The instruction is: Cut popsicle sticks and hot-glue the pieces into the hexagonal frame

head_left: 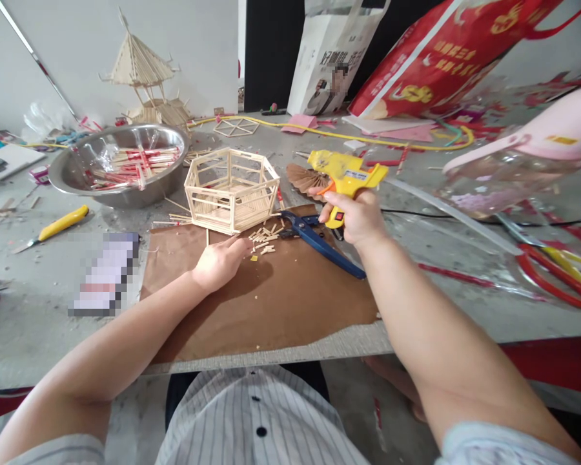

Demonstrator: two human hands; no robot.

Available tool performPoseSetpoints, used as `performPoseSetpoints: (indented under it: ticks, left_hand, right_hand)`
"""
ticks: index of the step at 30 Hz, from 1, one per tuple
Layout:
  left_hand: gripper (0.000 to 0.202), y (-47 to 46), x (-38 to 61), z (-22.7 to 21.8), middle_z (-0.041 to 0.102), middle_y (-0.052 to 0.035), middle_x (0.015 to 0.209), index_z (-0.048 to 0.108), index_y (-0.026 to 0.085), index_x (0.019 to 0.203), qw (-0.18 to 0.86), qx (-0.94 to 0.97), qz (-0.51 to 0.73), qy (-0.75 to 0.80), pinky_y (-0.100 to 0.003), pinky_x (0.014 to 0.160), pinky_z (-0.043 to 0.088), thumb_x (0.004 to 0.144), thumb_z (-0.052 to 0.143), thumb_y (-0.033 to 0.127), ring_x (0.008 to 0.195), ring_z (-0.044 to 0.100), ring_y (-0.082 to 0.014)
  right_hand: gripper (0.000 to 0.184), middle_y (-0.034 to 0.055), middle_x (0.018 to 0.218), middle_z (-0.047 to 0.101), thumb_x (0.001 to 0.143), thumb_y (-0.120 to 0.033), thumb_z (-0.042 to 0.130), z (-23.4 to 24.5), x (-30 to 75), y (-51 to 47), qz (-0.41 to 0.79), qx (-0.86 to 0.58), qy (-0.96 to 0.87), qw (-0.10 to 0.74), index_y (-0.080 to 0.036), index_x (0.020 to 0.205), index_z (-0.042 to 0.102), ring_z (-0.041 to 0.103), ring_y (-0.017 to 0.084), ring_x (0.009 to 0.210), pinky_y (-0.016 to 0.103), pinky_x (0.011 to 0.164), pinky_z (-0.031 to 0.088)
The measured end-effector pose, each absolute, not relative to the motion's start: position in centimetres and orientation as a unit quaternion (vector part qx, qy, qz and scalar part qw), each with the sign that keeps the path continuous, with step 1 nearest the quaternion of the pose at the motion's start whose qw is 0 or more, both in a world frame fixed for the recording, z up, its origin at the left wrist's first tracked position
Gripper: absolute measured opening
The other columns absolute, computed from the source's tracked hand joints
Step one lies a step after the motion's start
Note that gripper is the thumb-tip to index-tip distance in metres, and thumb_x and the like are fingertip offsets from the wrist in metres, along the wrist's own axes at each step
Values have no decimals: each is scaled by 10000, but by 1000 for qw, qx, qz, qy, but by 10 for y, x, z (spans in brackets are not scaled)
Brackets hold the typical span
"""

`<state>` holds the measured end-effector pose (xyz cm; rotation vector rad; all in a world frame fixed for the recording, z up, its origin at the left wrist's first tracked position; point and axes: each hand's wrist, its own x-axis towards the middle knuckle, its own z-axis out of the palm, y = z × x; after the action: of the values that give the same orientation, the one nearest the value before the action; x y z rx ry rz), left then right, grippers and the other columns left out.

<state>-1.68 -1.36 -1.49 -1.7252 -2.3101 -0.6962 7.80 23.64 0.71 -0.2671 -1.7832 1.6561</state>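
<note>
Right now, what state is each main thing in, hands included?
Right hand: closed around the glue gun
Glue gun: held, raised
Hexagonal stick frame: upright, open-topped
Left hand: by that frame's base, grip unclear
Cutters: lying on brown sheet
Utility knife: lying, blade out
Metal bowl: holding sticks

Hexagonal stick frame [230, 208], yellow glue gun [347, 172] and a scatter of short stick pieces [267, 237].
The pale wooden frame sits upright near the centre, open-topped, its sides made of thin bars with wide gaps, its floor closely laid with sticks. To its right the gun is held up, nozzle pointing left, a patch of red low on its handle. The cut pieces lie loose in a small heap by the frame's near right side, pointing various ways.
</note>
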Motion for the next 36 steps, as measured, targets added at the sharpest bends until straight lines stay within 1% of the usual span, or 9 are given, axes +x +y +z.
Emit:
performPoseSetpoints:
  ticks: [8,12,15,19,22,25,29,32,36]
  left_hand:
    - [294,-16,-17,-10,661,-66,908,542,152,1095,68,-487,-388,-780,-208,719,460,850,393,219,793,609,-111]
    - [406,-14,-13,-6,672,-43,824,463,152,1209,-63,-415,-470,-776,-185,551,449,820,457,266,551,560,-73]
    - [367,-13,-12,-3,675,-51,820,521,136,1084,-147,-347,-531,-759,-170,438,414,786,508,350,436,494,-48]
    - [272,-13,-12,2,648,-16,654,590,136,771,-141,-309,-533,-775,-158,404,388,768,526,401,404,476,-47]
    - [311,-14,-12,4,540,34,452,591,144,689,-126,-297,-523,-789,-155,381,350,777,513,432,356,433,-49]
    - [333,-15,-14,3,476,50,386,579,146,660,-119,-291,-526,-790,-159,377,334,780,507,447,338,414,-52]
    - [329,-15,-17,-1,529,32,450,573,146,685,-126,-283,-560,-768,-163,377,340,782,504,453,354,432,-55]
    - [316,-14,-17,-1,590,9,542,565,150,721,-137,-270,-588,-750,-161,375,349,768,522,460,384,458,-56]
    - [308,-12,-15,1,646,-15,652,554,149,736,-161,-253,-612,-732,-162,376,369,744,557,457,399,474,-50]
  right_hand:
    - [216,20,832,673,652,-265,614,8,80,232,627,-68,-701,334,-197,851,569,487,64,380,224,386,381]
    - [223,28,831,665,665,-288,620,10,83,227,616,-51,-718,318,-183,857,579,486,60,392,224,391,385]
    - [249,28,798,655,658,-312,641,13,84,221,620,-37,-722,305,-178,860,586,481,61,394,228,386,383]
    - [232,12,739,630,651,-345,667,17,86,212,632,-18,-722,281,-185,800,590,471,59,394,226,375,379]
    - [191,0,692,608,669,-351,667,17,88,209,626,0,-738,251,-193,740,586,464,59,402,223,379,379]
    - [166,-22,580,564,696,-360,648,14,89,208,595,4,-775,212,-206,732,599,456,70,403,221,383,378]
    - [156,-25,536,560,699,-358,641,14,91,205,531,6,-824,196,-209,744,621,517,108,466,238,435,434]
    - [186,1,679,643,692,-355,643,15,92,202,482,19,-853,200,-209,809,644,605,159,640,277,572,506]
    - [256,14,864,680,706,-374,624,15,91,200,425,40,-885,186,-223,909,661,628,193,801,315,742,517]
